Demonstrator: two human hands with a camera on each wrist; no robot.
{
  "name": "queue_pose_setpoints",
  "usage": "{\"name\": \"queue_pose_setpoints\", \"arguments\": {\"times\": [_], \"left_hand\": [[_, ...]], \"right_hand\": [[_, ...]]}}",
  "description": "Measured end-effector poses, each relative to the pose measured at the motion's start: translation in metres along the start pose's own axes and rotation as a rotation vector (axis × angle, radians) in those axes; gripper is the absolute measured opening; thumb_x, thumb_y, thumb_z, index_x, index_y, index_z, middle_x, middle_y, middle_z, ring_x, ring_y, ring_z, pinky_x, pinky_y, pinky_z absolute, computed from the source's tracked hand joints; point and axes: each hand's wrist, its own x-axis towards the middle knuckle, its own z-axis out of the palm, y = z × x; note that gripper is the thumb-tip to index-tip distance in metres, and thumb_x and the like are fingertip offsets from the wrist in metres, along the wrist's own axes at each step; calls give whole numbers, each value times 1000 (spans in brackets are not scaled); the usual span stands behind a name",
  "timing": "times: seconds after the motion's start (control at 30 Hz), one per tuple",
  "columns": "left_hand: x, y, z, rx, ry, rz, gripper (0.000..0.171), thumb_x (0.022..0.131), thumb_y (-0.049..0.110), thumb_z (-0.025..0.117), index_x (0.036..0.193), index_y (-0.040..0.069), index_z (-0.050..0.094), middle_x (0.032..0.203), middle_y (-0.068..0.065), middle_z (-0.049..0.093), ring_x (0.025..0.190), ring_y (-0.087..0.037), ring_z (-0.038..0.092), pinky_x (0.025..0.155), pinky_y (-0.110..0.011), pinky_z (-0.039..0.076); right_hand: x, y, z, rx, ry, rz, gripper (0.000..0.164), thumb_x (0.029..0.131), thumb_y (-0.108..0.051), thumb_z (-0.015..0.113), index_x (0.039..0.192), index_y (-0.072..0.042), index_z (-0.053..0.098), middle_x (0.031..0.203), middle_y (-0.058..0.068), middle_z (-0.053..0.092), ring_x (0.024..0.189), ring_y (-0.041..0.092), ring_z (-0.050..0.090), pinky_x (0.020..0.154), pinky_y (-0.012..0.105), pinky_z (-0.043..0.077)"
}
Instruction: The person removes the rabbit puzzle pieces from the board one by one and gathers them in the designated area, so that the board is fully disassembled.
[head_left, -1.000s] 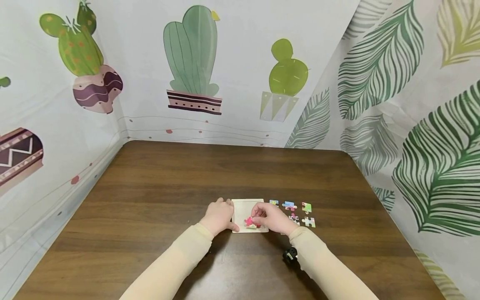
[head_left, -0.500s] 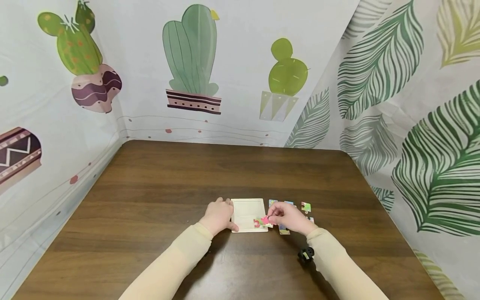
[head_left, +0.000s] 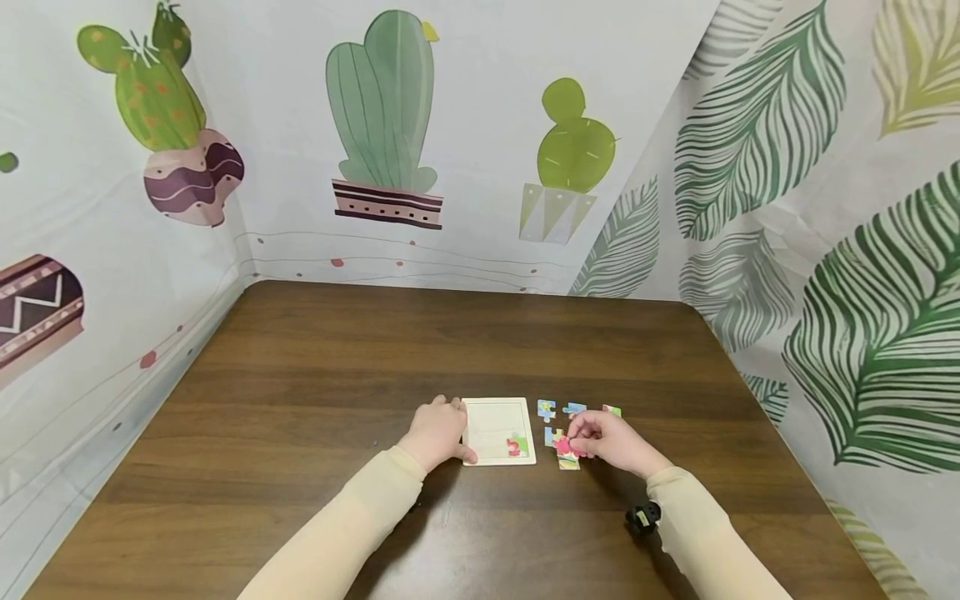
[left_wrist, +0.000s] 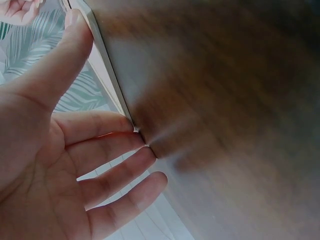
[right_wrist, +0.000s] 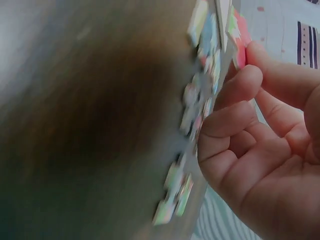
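Observation:
A shallow pale wooden puzzle tray point(head_left: 495, 400) lies on the table, with one pink and green puzzle piece point(head_left: 517, 445) in its front right corner. My left hand point(head_left: 437, 433) rests against the tray's left side. In the left wrist view, extended fingers point(left_wrist: 115, 145) and the thumb touch the tray's edge. To the right of the tray, my right hand point(head_left: 617, 442) pinches a pink jigsaw piece point(head_left: 565, 447) between thumb and forefinger. The right wrist view shows this pink piece point(right_wrist: 240, 36) tilted up off the table.
Loose puzzle pieces lie right of the tray, among them a blue and yellow one point(head_left: 547, 408), a blue one point(head_left: 575, 408) and a green one point(head_left: 613, 410). My right hand covers others. The brown table point(head_left: 360, 350) meets printed fabric walls point(head_left: 480, 125).
My right hand has moved right, out of the tray, carrying the pink jigsaw piece over the loose pieces. One piece is now uncovered in the tray's corner. The left hand stays put.

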Motion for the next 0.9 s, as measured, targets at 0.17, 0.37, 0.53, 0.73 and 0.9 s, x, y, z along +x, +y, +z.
{"name": "queue_pose_setpoints", "arguments": {"times": [0.17,0.37,0.53,0.73,0.9], "left_hand": [[-1,0,0,5,5,-1,85,58,63,76,117,2,65,109,-7,64,89,-24,56,61,-36,52],[0,0,0,14,5,-3,86,58,64,76,118,3,64,107,-7,63,90,-24,56,61,-36,53],[-1,0,0,8,5,-6,86,58,64,76,117,3,64,107,-7,63,90,-24,56,61,-36,53],[-1,0,0,8,8,-4,84,58,63,77,116,3,65,104,-6,63,88,-23,56,61,-36,52],[-1,0,0,2,7,-3,83,58,62,77,115,3,65,101,-5,62,88,-23,55,61,-36,52]], "right_hand": [[-12,6,-7,-16,7,32,5,85,3,65,84,1,59,70,9,57,58,7,49,52,24,45],[-21,15,-17,-66,18,64,5,85,-1,67,86,1,62,71,6,58,58,6,49,52,23,44],[-24,17,-21,-130,36,94,5,85,-4,68,89,-1,65,71,3,60,60,6,50,54,23,45],[-23,17,-17,-223,65,130,6,84,-9,70,89,-4,70,73,0,64,63,6,53,58,23,46],[-20,18,-13,-275,118,146,4,83,-11,71,83,-7,70,73,-3,64,64,7,54,59,23,47]]}}
